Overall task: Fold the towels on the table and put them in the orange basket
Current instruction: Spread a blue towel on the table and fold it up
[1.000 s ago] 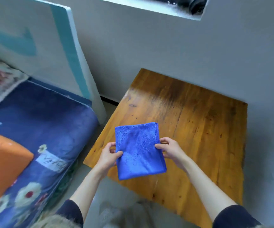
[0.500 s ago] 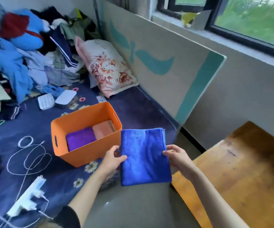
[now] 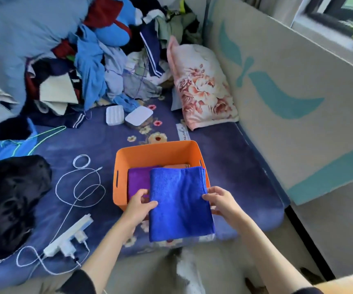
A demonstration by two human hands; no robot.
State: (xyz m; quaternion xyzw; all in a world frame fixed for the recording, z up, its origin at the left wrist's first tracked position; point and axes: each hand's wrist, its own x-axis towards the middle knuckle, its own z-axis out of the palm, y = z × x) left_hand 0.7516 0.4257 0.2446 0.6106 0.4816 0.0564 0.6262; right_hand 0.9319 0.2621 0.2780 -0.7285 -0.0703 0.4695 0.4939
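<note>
The folded blue towel (image 3: 180,203) covers the near right corner of the orange basket (image 3: 156,152) and most of the peach towel (image 3: 176,166) inside it, and overlaps the purple towel (image 3: 138,180). The fingers of both hands lie hidden beneath the blue towel. The table (image 3: 349,280) is cut off at the lower right corner, and the clothes pile (image 3: 99,52) runs past the top and left edges.

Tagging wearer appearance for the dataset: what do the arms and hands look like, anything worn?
Both forearms are bare. The left hand and right hand show no gloves, rings or watch. Dark sleeves are pushed up near the elbows on both arms.
</note>
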